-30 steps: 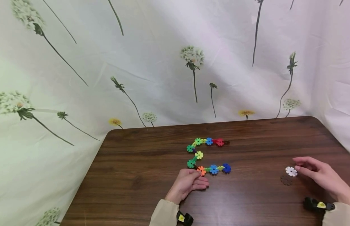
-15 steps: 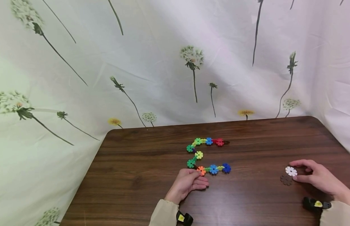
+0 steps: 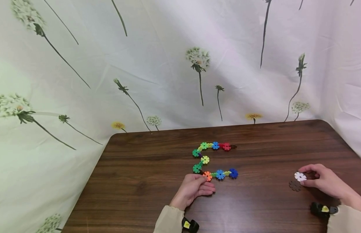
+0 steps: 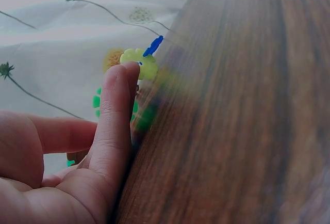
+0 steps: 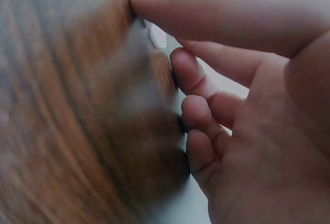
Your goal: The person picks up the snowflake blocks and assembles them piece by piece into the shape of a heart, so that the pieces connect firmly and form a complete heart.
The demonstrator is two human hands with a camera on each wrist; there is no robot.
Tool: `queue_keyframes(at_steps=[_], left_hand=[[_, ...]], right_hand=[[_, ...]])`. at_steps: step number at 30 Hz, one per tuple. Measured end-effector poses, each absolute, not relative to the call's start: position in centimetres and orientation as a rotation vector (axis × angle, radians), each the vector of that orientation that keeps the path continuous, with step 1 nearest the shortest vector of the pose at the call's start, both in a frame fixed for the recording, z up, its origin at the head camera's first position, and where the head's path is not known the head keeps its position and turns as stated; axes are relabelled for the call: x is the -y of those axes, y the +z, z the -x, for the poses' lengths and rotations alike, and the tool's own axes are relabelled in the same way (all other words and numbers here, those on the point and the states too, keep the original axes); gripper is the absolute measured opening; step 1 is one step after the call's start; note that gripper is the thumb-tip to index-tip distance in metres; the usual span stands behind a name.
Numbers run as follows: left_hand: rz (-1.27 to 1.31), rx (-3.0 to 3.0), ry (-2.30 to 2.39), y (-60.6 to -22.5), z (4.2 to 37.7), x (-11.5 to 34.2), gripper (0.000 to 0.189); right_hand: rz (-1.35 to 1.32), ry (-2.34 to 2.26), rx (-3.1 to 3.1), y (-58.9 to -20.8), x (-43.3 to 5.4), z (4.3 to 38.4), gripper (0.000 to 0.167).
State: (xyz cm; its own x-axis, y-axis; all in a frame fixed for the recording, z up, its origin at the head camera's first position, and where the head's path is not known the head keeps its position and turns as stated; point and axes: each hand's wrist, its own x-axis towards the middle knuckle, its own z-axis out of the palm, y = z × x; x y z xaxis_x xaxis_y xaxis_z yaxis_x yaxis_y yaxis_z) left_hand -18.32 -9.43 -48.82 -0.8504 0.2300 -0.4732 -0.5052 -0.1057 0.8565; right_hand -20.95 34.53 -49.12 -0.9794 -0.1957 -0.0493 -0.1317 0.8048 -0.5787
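Note:
A chain of interlocking plastic snowflake discs [image 3: 220,174] in several colours lies mid-table in a zigzag, from a brown disc at the far end to a dark blue disc [image 3: 233,173] at the near one. My left hand [image 3: 193,187] pinches the orange disc [image 3: 207,176] at the chain's near bend, thumb on top; its other fingers extend to the right. Off to the right, my right hand [image 3: 329,183] has thumb and forefinger at opposite edges of a white snowflake disc [image 3: 300,176]. Just beside it, a brown snowflake disc [image 3: 295,185] lies flat on the wood.
The dark wooden table [image 3: 133,181] has rounded far corners. Behind it and at both sides hangs a white cloth [image 3: 168,71] printed with dandelions. Each wrist wears a black strap, the left strap [image 3: 190,225] and the right strap [image 3: 323,209].
My right hand has moved slightly left, and its thumb and forefinger have closed around the white disc. The left hand and the chain stay in place.

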Motion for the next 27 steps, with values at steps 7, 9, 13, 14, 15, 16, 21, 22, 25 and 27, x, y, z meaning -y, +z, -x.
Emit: queue_keyframes(at_steps=[7,9,13,14,15,16,21,22,25,27], left_hand=[[0.300,-1.681,2.008,-48.70,18.33,9.43,0.024],[0.300,-1.680,2.008,-48.69,18.32,9.44,0.025],[0.307,-1.681,2.004,-48.65,18.31,9.44,0.025],[0.310,-1.683,2.002,-48.67,18.33,9.45,0.025],[0.313,-1.685,1.999,-48.70,18.35,9.45,0.025],[0.317,-1.688,1.996,-48.72,18.36,9.44,0.025],[0.324,-1.697,1.988,-48.78,18.38,9.44,0.024],[0.323,-1.697,1.989,-48.78,18.38,9.43,0.025],[0.319,-1.697,1.991,-48.79,18.40,9.40,0.025],[0.314,-1.695,1.994,-48.78,18.41,9.40,0.025]], right_hand=[[0.183,-0.911,-2.837,-48.54,-34.18,21.05,0.035],[0.165,-0.916,-2.828,-48.48,-34.14,21.07,0.036],[0.134,-0.946,-2.816,-48.60,-34.12,20.90,0.037],[0.128,-0.956,-2.813,-48.66,-34.11,20.83,0.037],[0.125,-0.967,-2.816,-48.76,-34.10,20.73,0.037],[0.130,-0.982,-2.819,-48.86,-34.10,20.65,0.037],[0.146,-1.037,-2.858,-49.19,-34.07,20.43,0.034],[0.147,-1.051,-2.860,-49.23,-34.09,20.42,0.034],[0.122,-1.069,-2.867,-49.22,-34.15,20.49,0.033],[0.104,-1.071,-2.882,-49.22,-34.21,20.50,0.029]])
